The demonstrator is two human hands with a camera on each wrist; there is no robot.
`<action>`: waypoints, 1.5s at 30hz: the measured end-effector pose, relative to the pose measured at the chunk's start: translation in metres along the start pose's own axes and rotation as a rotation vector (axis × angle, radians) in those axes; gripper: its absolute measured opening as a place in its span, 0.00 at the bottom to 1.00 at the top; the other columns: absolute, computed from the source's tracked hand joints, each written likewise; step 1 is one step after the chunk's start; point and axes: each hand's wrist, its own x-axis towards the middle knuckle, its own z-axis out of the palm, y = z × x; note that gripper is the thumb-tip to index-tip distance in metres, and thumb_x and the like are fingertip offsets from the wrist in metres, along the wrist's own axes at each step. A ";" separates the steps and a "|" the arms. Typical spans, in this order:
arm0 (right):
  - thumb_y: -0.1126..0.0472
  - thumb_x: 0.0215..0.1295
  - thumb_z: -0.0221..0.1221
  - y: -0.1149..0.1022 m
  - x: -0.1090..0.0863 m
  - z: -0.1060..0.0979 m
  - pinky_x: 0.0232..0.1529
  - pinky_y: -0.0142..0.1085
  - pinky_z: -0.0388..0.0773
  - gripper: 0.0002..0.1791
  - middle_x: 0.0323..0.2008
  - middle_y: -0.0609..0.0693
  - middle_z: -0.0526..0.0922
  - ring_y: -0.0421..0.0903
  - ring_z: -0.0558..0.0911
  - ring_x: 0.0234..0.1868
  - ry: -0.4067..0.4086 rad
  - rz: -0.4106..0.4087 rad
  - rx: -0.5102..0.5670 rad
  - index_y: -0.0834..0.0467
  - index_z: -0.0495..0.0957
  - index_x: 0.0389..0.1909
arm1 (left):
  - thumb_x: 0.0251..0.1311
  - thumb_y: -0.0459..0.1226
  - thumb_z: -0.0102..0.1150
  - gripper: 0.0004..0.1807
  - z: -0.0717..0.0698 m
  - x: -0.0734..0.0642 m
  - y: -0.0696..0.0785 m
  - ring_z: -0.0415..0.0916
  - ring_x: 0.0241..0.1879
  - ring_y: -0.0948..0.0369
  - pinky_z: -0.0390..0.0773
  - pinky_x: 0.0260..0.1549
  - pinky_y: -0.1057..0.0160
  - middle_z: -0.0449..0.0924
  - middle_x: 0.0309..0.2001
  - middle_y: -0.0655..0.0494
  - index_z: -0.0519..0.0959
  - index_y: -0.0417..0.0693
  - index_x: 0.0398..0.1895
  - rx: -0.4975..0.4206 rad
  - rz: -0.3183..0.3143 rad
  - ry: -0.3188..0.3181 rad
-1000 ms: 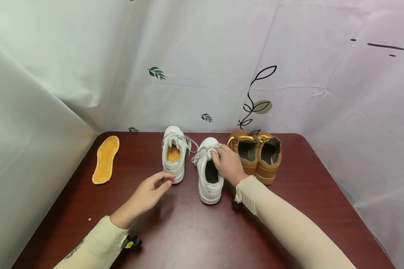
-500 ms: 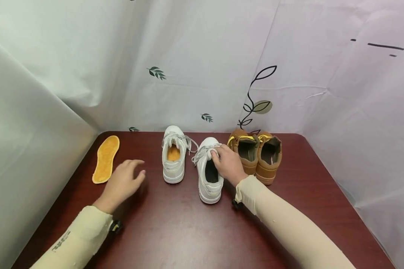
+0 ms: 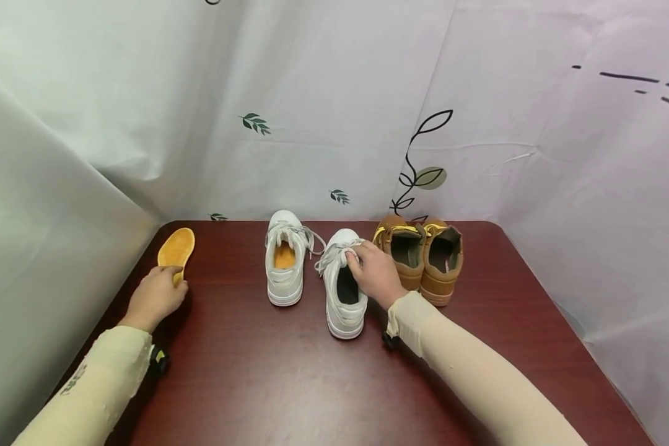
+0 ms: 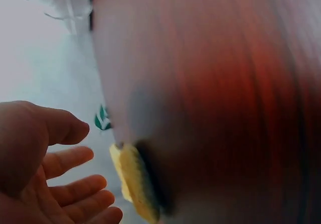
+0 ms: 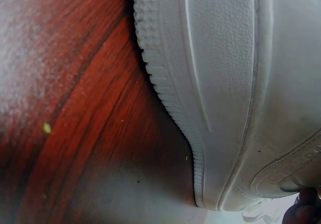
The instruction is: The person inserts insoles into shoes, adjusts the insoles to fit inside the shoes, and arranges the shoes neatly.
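At the table's left side lies a yellow insole (image 3: 175,248) with a pale edge. My left hand (image 3: 155,297) is over its near end and hides part of it. In the left wrist view the fingers (image 4: 80,189) are spread and slightly bent, with the insole (image 4: 133,181) just beyond their tips. My right hand (image 3: 378,272) grips a white sneaker (image 3: 345,322) at the tongue and laces; its dark inside shows. That sneaker's sole and side (image 5: 220,83) fill much of the right wrist view. A matching white sneaker (image 3: 285,288), yellow inside, stands to its left.
Two brown shoes (image 3: 439,285) with yellow laces stand side by side just right of my right hand. The dark red table (image 3: 290,384) ends at a pale curtain (image 3: 312,124) behind and at both sides.
My left hand has moved left from beside the left white sneaker to the yellow insole. My right hand has stayed on the other white sneaker. The head view has shifted slightly.
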 end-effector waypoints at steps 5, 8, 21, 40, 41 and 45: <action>0.50 0.76 0.52 -0.001 0.001 0.002 0.47 0.47 0.80 0.16 0.43 0.49 0.84 0.48 0.84 0.44 -0.013 0.002 -0.009 0.54 0.86 0.45 | 0.66 0.40 0.53 0.28 -0.001 0.001 -0.012 0.69 0.55 0.28 0.70 0.50 0.32 0.70 0.58 0.22 0.70 0.25 0.62 0.021 -0.001 -0.082; 0.50 0.76 0.52 -0.002 0.001 0.003 0.47 0.47 0.80 0.17 0.44 0.49 0.83 0.49 0.84 0.44 -0.019 0.007 -0.016 0.53 0.86 0.45 | 0.66 0.40 0.53 0.28 -0.003 0.000 -0.015 0.72 0.52 0.29 0.73 0.46 0.33 0.72 0.57 0.23 0.71 0.25 0.61 0.041 -0.006 -0.122; 0.50 0.75 0.52 0.000 0.001 0.005 0.46 0.47 0.81 0.17 0.42 0.49 0.84 0.48 0.84 0.43 0.006 0.004 -0.011 0.53 0.86 0.44 | 0.66 0.45 0.51 0.20 -0.014 -0.007 -0.010 0.74 0.26 0.55 0.68 0.21 0.59 0.82 0.33 0.45 0.82 0.37 0.47 0.049 -0.021 -0.192; 0.50 0.75 0.52 0.000 0.000 0.003 0.46 0.47 0.81 0.16 0.42 0.48 0.84 0.48 0.84 0.44 -0.012 0.024 -0.021 0.54 0.86 0.44 | 0.60 0.65 0.57 0.53 -0.011 0.002 -0.001 0.72 0.41 0.28 0.74 0.29 0.39 0.67 0.44 0.21 0.60 0.20 0.61 0.050 -0.167 -0.200; 0.50 0.75 0.52 0.000 0.000 0.003 0.46 0.47 0.81 0.16 0.42 0.48 0.83 0.48 0.84 0.43 -0.013 0.024 -0.021 0.54 0.86 0.44 | 0.59 0.65 0.58 0.54 -0.010 0.003 -0.001 0.71 0.42 0.27 0.74 0.30 0.39 0.66 0.43 0.21 0.59 0.19 0.61 0.052 -0.181 -0.215; 0.49 0.75 0.52 0.000 0.001 0.003 0.46 0.47 0.81 0.17 0.43 0.48 0.83 0.48 0.84 0.44 -0.025 0.028 -0.022 0.53 0.86 0.44 | 0.59 0.61 0.60 0.52 -0.011 0.004 0.001 0.71 0.42 0.28 0.74 0.32 0.40 0.65 0.42 0.20 0.58 0.18 0.59 0.053 -0.204 -0.274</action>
